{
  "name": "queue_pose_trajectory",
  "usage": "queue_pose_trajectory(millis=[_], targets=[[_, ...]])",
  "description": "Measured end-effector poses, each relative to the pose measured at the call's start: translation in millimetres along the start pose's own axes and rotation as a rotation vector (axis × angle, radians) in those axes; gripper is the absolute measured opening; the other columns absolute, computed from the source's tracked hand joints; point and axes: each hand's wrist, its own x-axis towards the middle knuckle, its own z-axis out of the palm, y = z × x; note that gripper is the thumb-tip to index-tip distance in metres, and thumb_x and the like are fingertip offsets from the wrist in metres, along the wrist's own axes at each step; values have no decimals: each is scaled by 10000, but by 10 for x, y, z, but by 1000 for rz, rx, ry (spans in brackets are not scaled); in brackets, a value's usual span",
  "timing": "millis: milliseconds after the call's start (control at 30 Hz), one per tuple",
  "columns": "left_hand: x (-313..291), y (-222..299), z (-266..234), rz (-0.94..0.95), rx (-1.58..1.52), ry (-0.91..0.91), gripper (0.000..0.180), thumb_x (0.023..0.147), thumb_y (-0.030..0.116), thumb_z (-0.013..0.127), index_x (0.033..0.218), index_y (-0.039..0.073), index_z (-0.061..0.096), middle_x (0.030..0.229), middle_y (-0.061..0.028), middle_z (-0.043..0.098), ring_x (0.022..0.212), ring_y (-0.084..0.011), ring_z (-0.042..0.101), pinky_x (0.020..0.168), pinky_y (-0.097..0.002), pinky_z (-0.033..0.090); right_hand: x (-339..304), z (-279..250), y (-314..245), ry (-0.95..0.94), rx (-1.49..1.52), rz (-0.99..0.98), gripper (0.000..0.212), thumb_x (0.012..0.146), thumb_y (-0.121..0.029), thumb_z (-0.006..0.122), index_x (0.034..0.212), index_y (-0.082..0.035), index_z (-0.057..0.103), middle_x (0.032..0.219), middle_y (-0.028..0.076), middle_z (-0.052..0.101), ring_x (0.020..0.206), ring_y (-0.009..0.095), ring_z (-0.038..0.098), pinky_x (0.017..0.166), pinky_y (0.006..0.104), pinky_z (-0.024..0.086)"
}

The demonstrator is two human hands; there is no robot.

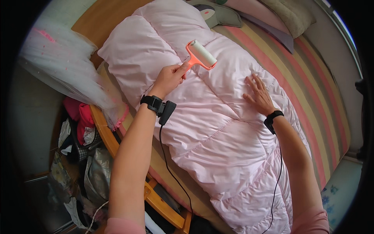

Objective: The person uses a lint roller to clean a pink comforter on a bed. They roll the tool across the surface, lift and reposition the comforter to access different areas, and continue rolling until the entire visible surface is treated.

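A pale pink quilted comforter (218, 132) lies puffed and wrinkled across the bed. In my left hand (168, 80) is a lint roller (203, 53) with an orange handle and frame and a white roll. The fingers wrap round its handle, and the roll is over the comforter's upper middle; whether it touches the cloth I cannot tell. My right hand (259, 94) rests on the comforter's right part, fingers spread and palm down, holding nothing. Black straps with cables circle both wrists.
A striped mattress (311, 97) shows right of the comforter, with pillows (286, 15) at the far end. White netting (66, 58) hangs at left beside the wooden bed rail (105, 130). Bags and clothes (83, 152) are heaped beyond it. A wooden headboard (105, 21) stands behind.
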Motion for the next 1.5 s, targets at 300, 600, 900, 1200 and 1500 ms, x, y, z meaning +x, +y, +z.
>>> queue_pose_trajectory(millis=[300,600,900,1200,1500], targets=[[868,130,98,27,123,-63,616,995,623,596,713,76,600,612,48,451,562,-52,402,534,-236,336,-252,1364,-6,-132,-202,-50,812,997,-412,580,1585,44,257,1670,237,228,1559,377,206,1291,476,148],[873,-616,-148,-155,187,-137,598,1008,549,610,832,-18,679,680,-25,581,674,-129,532,664,-302,463,-75,1340,156,-189,-76,32,803,957,-416,590,1593,-23,297,1671,233,234,1556,393,203,1282,511,143],[-994,-511,-1802,-641,248,92,428,1045,382,626,832,11,652,733,26,560,668,-54,483,630,-228,404,-97,1385,256,-146,37,-39,799,914,-387,621,1556,5,351,1637,249,286,1522,437,254,1251,559,183],[1518,200,333,-116,-67,-174,550,1043,481,597,734,27,565,670,30,507,617,-70,419,582,-258,356,-111,1370,286,-158,85,-53,781,890,-388,628,1518,15,398,1607,261,327,1501,453,287,1225,570,227],[658,-565,-1097,-248,277,-10,455,1027,375,650,911,-64,676,733,-10,605,709,-90,515,659,-278,445,-97,1378,336,-171,97,-57,777,879,-381,639,1508,12,411,1595,273,338,1484,466,306,1213,575,244]])
